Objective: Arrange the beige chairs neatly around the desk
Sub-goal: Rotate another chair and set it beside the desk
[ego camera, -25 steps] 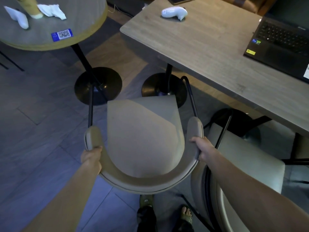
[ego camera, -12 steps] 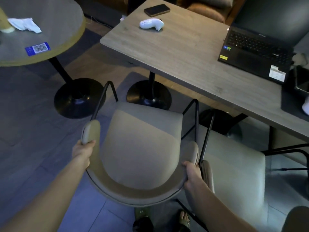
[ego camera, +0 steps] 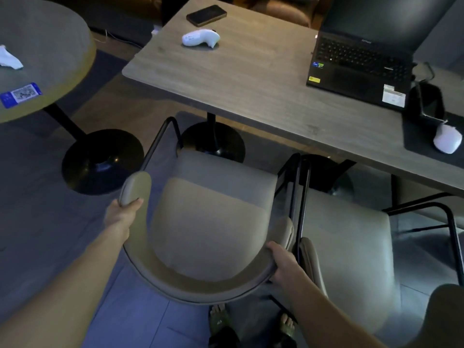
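A beige chair (ego camera: 213, 222) with a curved padded backrest and black metal frame stands in front of me, its seat facing the wooden desk (ego camera: 251, 79). My left hand (ego camera: 120, 214) grips the left end of the backrest. My right hand (ego camera: 282, 264) holds the right end. A second beige chair (ego camera: 349, 249) stands right beside it on the right, the frames almost touching, its front partly under the desk edge.
On the desk lie a black phone (ego camera: 206, 15), a white controller (ego camera: 200, 38), an open laptop (ego camera: 361, 66) and a white mouse (ego camera: 448, 140) on a dark pad. A round table (ego camera: 50, 46) with a black pedestal base (ego camera: 100, 162) stands at the left. My sandalled feet (ego camera: 251, 327) are below the chair.
The held chair has swung round from the round table's side and moved right, ending close beside the second chair and facing the desk. Both hands have kept their grip on the backrest.
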Tool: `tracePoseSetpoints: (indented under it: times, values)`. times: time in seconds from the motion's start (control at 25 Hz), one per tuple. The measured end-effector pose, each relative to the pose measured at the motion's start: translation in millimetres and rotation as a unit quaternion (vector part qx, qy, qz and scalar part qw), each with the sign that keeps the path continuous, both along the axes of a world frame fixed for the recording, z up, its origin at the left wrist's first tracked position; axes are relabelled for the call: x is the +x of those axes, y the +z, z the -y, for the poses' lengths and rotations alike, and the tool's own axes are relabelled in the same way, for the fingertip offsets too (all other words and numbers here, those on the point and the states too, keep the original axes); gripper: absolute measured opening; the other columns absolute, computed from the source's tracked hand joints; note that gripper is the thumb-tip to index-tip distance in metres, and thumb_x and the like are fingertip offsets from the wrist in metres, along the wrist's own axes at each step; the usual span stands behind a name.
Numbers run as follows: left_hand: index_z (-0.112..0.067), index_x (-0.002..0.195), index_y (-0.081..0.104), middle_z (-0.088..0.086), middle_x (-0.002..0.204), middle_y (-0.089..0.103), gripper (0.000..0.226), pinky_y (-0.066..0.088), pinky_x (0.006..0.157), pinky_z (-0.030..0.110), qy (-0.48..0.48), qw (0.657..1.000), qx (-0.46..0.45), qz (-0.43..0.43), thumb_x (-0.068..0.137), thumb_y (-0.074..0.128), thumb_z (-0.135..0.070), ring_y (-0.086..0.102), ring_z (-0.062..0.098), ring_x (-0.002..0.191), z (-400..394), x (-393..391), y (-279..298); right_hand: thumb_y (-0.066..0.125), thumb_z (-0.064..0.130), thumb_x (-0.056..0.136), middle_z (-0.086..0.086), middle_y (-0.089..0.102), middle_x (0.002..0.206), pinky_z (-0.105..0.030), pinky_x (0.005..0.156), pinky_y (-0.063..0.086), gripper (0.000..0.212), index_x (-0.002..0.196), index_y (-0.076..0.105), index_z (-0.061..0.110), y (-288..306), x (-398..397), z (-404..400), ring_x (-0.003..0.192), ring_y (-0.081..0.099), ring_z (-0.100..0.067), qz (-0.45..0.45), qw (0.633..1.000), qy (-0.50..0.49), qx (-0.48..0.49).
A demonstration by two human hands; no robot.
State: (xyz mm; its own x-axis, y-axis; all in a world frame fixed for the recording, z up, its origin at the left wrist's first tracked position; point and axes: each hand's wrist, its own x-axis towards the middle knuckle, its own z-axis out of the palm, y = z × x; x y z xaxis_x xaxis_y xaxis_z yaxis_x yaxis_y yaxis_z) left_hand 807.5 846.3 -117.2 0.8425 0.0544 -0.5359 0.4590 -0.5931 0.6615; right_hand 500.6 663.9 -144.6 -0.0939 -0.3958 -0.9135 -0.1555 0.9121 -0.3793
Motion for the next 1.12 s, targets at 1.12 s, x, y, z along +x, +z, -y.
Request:
tracePoseSetpoints:
  times: [1.12]
  values:
    - [0.005,0.143,0.031,0.031,0.143,0.042,0.056,0.037,0.104,0.047,0.053,0.979,0.192,-0.041,0.092,0.054,-0.004,0.044,0.046,0.129,-22.7,-64.5,12.4,0.067,0.028,0.089,-0.016,0.067,0.107,-0.044,0.089,0.056,0.049,0.126,0.057,-0.001,37.4,7.8,-0.4,0.094,0.065,-0.035,-0.073,0.988,0.135,-0.034]
